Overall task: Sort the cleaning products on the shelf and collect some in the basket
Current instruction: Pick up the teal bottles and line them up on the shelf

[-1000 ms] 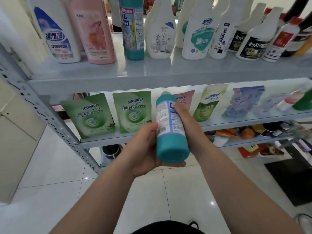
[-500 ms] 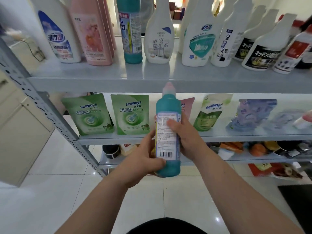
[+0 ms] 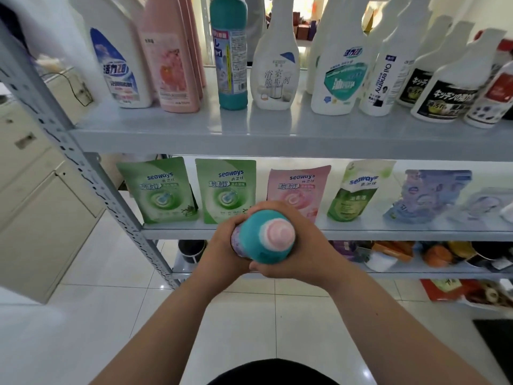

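Observation:
Both hands hold a teal bottle (image 3: 258,243) with a pink cap in front of the middle shelf, its cap pointing toward the camera. My left hand (image 3: 222,245) grips its left side and my right hand (image 3: 305,251) wraps its right side and underside. A matching teal bottle (image 3: 230,54) stands upright on the top shelf (image 3: 277,134) between pink bottles (image 3: 172,62) and white spray bottles (image 3: 277,68). No basket is in view.
Green pouches (image 3: 158,190), a pink pouch (image 3: 299,187) and other refill pouches stand on the middle shelf (image 3: 388,234). The lower shelf holds mixed items. The perforated shelf post (image 3: 91,173) slants at left beside a beige cabinet (image 3: 41,218). White floor tiles lie below.
The teal bottle has turned from bottom-toward-me, through upright, to cap-toward-me. Both hands kept hold of it and shifted lower in front of the middle shelf.

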A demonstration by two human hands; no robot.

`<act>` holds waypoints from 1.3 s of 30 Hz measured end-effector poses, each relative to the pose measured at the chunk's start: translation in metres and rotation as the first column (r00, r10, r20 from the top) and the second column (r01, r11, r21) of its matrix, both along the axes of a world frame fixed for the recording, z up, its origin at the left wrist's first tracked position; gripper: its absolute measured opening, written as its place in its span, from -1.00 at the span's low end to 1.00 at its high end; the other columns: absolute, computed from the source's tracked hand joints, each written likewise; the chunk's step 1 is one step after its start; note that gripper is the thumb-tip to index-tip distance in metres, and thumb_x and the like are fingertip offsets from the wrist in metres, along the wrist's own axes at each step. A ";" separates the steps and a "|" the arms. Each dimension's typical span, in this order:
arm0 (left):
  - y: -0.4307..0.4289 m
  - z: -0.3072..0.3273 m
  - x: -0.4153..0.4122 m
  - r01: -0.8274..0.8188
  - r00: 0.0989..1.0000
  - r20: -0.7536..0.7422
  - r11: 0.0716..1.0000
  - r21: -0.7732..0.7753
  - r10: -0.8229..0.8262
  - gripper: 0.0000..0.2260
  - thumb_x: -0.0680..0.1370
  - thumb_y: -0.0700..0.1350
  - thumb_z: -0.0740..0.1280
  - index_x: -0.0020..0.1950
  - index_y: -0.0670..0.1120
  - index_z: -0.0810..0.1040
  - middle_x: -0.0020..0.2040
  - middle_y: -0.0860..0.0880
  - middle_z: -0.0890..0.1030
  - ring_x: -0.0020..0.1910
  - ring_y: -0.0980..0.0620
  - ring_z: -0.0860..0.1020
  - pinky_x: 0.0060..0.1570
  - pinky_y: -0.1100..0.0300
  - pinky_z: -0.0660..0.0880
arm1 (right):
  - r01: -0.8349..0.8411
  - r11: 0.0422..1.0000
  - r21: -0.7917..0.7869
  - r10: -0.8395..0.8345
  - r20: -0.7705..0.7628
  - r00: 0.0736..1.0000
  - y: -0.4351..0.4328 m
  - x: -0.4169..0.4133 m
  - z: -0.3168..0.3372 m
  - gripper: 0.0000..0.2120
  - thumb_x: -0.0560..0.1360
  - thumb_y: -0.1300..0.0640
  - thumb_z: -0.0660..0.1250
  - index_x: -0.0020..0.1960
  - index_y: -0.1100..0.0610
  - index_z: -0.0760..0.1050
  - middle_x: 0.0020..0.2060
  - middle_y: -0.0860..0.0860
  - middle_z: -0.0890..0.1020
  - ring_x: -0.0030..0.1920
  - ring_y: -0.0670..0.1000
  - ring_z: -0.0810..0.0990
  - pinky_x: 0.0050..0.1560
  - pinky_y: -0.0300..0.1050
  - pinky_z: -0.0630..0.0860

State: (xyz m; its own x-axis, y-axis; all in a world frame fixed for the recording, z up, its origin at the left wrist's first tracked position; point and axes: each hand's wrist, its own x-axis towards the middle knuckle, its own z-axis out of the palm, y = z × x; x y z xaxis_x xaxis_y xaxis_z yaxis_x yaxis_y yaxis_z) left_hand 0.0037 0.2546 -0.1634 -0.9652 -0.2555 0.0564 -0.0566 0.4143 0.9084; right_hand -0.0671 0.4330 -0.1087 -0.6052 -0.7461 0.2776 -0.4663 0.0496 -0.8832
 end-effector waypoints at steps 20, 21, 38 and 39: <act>-0.022 0.052 0.075 0.126 0.970 0.058 0.695 0.708 -0.235 -0.48 0.42 0.15 0.50 0.34 0.18 0.44 0.23 0.05 0.65 0.16 -0.03 0.67 0.01 0.01 0.66 | 0.422 0.853 -0.308 -0.053 0.752 0.657 -0.088 0.048 0.022 -0.42 0.50 -0.17 0.32 0.32 0.24 0.48 -0.03 0.19 0.68 -0.09 0.12 0.70 -0.11 0.00 0.68; -0.026 0.054 0.077 0.105 0.981 0.052 0.744 0.660 -0.185 -0.48 0.42 0.16 0.49 0.33 0.18 0.43 0.24 0.05 0.63 0.15 -0.01 0.67 0.01 0.01 0.67 | 0.446 0.842 -0.304 -0.095 0.730 0.677 -0.094 0.052 0.021 -0.43 0.49 -0.16 0.33 0.33 0.20 0.47 -0.05 0.14 0.71 -0.09 0.09 0.72 -0.11 0.00 0.68; -0.065 0.085 0.051 0.210 0.974 -0.212 0.640 0.739 -0.074 -0.78 0.47 -0.04 0.48 0.09 0.12 0.59 0.23 -0.18 0.58 0.14 -0.21 0.68 -0.05 -0.21 0.67 | 0.504 0.804 -0.317 -0.152 0.709 0.689 -0.120 0.016 0.065 -0.25 0.39 -0.30 0.43 0.40 0.15 0.50 0.08 0.17 0.69 0.01 0.13 0.71 -0.01 0.07 0.66; -0.067 0.086 0.045 0.176 0.977 -0.208 0.700 0.692 -0.040 -0.78 0.50 -0.05 0.49 0.10 0.13 0.58 0.18 -0.14 0.59 0.13 -0.15 0.68 -0.06 -0.14 0.68 | 0.495 0.805 -0.327 -0.154 0.691 0.707 -0.118 0.010 0.066 -0.34 0.40 -0.26 0.41 0.37 0.11 0.52 0.05 0.13 0.71 0.01 0.10 0.72 -0.02 0.05 0.67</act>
